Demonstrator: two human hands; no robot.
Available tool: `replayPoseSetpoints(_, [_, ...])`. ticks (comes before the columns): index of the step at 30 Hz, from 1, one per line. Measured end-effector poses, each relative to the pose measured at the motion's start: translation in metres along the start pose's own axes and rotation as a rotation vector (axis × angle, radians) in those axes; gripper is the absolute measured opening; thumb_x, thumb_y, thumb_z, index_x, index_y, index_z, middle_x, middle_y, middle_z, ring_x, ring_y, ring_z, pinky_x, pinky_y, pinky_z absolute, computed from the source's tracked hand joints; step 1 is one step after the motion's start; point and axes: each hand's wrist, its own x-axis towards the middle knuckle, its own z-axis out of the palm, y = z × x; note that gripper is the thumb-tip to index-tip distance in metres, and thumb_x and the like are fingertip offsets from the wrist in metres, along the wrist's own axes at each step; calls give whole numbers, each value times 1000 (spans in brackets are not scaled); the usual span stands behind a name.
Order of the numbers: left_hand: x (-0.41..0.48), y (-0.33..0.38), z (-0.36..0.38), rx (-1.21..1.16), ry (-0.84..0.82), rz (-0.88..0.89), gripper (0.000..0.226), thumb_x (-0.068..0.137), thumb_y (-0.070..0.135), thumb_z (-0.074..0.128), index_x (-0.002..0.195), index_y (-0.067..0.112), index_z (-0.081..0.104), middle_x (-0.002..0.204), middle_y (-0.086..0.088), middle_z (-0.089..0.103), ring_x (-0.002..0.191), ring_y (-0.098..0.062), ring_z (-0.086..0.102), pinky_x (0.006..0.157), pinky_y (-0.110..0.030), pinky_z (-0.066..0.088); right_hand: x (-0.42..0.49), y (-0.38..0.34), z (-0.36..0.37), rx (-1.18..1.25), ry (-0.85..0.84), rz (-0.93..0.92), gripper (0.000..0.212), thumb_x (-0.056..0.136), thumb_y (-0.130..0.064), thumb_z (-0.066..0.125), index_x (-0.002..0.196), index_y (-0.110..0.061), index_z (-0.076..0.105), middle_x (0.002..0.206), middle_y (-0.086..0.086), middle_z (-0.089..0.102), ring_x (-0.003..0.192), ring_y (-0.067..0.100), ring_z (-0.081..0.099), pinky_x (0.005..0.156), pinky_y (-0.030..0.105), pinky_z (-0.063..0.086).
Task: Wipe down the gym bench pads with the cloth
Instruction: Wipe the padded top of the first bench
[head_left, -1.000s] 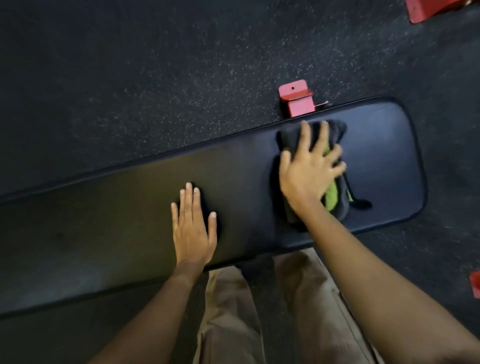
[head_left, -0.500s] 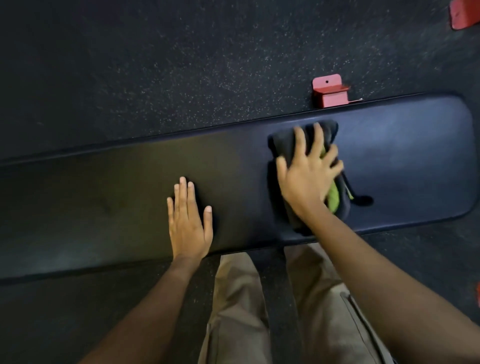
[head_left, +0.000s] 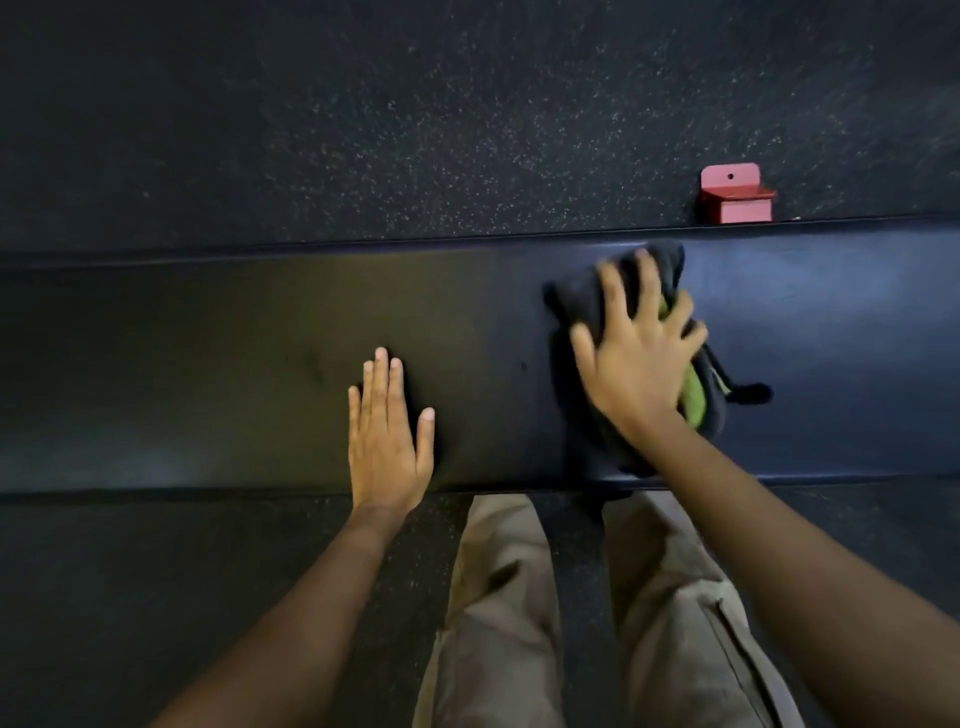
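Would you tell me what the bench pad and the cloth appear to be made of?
The bench pad looks like vinyl or leather-like upholstery: smooth with a dull sheen. The cloth is soft dark fabric with a green patch, perhaps microfibre, crumpled under the right hand.

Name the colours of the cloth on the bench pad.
Black cloth with a lime-green part, seen in the head view.
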Motion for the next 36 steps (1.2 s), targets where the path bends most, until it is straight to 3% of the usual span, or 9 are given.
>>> replayPoseSetpoints(2, [-1,-6,-2,-10,4,6,59,97,34,31,145,-1,25,155,-14,18,144,-20,9,118,-31,-1,23,-56,1,-3,-77,30,68,88,-49,46,150,-28,26,160,9,17,133,49,29,102,64,25])
replayPoseSetpoints(5, [-1,-23,-9,-30,27,-23,59,97,33,32,145,-1,25,155,-15,19,144,-22,10,117,-31,0,-8,-104,16,-114,-62,-463,71,84,-50,57,148,-29,33,157,10,26,129,46,37,100,62,33])
replayPoseSetpoints(10, [-5,-50,-18,-27,20,-44,60,97,34,30,146,0,22,156,-13,15,144,-18,6,118,-29,-2,-69,-41,22,-172,-81,-798,66,81,-55,44,143,-32,37,151,7,39,117,41,42,90,56,44])
replayPoseSetpoints(14, [-10,-60,-21,-50,15,-73,60,98,35,28,147,1,21,156,-9,11,144,-15,2,118,-29,-3,-30,-48,17,-136,-63,-422,62,82,-52,40,139,-27,41,148,13,41,116,46,43,88,61,41])
replayPoseSetpoints(18, [-16,-73,-23,-61,31,-103,60,98,36,29,147,1,21,156,-7,9,144,-15,2,118,-28,-3,0,-146,19,-3,-87,-61,66,91,-47,46,151,-25,27,159,13,16,133,50,27,102,66,24])
replayPoseSetpoints(27, [-11,-124,-42,-71,86,-196,62,97,37,31,147,0,23,156,-13,15,144,-20,7,118,-31,-1,-71,-124,34,-184,-101,-1027,68,81,-57,52,142,-31,36,150,8,37,118,45,48,90,60,44])
replayPoseSetpoints(29, [-7,-134,-48,-70,84,-210,62,97,38,30,147,0,23,156,-12,14,144,-18,6,118,-30,-1,-57,-118,32,-168,-92,-898,62,82,-56,40,139,-31,37,147,10,40,114,46,51,87,62,44])
replayPoseSetpoints(33, [-1,-151,-54,-68,51,-120,61,98,36,31,147,1,21,156,-11,14,144,-18,6,118,-29,-2,-11,-204,33,-43,-38,-218,63,85,-49,46,142,-24,38,152,14,31,124,48,37,94,63,33])
replayPoseSetpoints(36, [6,-165,-59,-78,65,-87,60,98,34,32,146,1,23,155,-13,16,144,-19,8,118,-30,-1,-2,-265,40,-69,-87,-242,67,88,-48,48,149,-24,31,157,14,23,130,47,34,101,63,28])
